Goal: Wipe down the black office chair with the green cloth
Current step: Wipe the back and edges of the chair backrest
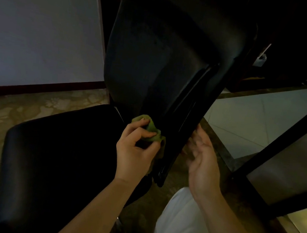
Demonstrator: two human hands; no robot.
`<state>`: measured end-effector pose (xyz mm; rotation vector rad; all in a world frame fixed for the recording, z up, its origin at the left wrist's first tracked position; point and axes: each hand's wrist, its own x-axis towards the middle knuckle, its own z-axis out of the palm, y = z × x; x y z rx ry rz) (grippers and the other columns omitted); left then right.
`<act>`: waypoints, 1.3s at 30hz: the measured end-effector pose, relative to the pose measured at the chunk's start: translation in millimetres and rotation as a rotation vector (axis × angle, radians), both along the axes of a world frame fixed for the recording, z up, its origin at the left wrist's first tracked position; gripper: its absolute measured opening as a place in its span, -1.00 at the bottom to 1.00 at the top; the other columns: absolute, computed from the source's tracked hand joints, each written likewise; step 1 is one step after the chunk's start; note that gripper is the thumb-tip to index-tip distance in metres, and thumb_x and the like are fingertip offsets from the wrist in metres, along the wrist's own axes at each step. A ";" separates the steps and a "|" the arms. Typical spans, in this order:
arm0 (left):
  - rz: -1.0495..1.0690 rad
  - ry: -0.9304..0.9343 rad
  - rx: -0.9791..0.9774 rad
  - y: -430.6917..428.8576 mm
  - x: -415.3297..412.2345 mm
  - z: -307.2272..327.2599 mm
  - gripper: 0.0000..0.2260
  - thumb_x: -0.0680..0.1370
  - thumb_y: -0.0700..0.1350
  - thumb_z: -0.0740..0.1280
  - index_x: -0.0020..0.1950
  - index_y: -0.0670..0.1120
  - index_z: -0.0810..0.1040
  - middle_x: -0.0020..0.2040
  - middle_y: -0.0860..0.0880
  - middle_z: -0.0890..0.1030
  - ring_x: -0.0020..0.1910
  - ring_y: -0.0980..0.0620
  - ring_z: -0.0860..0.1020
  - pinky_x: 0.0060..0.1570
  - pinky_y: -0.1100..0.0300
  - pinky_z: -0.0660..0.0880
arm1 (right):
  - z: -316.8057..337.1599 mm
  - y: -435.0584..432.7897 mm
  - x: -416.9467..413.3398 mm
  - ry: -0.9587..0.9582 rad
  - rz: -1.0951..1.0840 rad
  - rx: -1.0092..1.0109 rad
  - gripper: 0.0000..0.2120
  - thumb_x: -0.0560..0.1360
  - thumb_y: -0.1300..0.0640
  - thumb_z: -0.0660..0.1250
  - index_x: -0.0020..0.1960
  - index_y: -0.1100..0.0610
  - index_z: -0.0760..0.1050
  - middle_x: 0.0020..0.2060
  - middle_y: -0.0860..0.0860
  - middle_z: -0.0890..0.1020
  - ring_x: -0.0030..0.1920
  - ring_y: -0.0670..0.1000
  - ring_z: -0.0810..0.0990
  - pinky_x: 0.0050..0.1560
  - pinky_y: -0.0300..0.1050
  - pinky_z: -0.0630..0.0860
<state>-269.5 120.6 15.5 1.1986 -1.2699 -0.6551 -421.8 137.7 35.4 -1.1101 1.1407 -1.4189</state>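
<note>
patterned beige floor (34, 114); black office chair (64, 156) standing on it

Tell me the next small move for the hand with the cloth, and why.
Probably slide the left hand with the green cloth up the chair back: the cloth is bunched at its bottom, just above the seat, and the right hand is open at the back's side edge, seemingly steadying it.
</note>
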 end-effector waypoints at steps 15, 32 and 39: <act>-0.004 0.111 -0.033 -1.1 -10.9 13.8 -0.73 0.44 -0.32 0.54 -0.13 0.06 0.63 0.16 0.11 0.53 0.18 0.31 0.53 0.12 0.44 0.49 | -14.5 5.2 1.3 -0.057 -0.049 0.098 -0.57 0.50 -0.07 0.15 0.33 -0.13 0.51 0.23 -0.15 0.64 0.29 -0.11 0.57 0.28 0.05 0.47; -0.037 -0.009 0.022 3.7 20.5 -16.4 -0.76 0.43 -0.30 0.52 -0.20 0.03 0.59 0.15 0.12 0.60 0.26 0.24 0.53 0.23 0.05 0.58 | -17.3 7.4 -6.6 -0.015 0.019 0.080 -0.53 0.42 -0.20 0.23 0.32 -0.20 0.49 0.35 -0.12 0.55 0.40 -0.07 0.48 0.40 0.27 0.40; -0.226 0.051 0.051 7.5 32.8 -0.3 -0.74 0.44 -0.34 0.52 -0.18 0.03 0.64 0.19 0.07 0.61 0.27 0.19 0.55 0.18 0.24 0.56 | -18.7 7.9 -3.2 -0.023 0.016 0.069 -0.62 0.49 -0.11 0.16 0.26 -0.29 0.52 0.34 -0.16 0.55 0.39 -0.09 0.48 0.29 0.09 0.46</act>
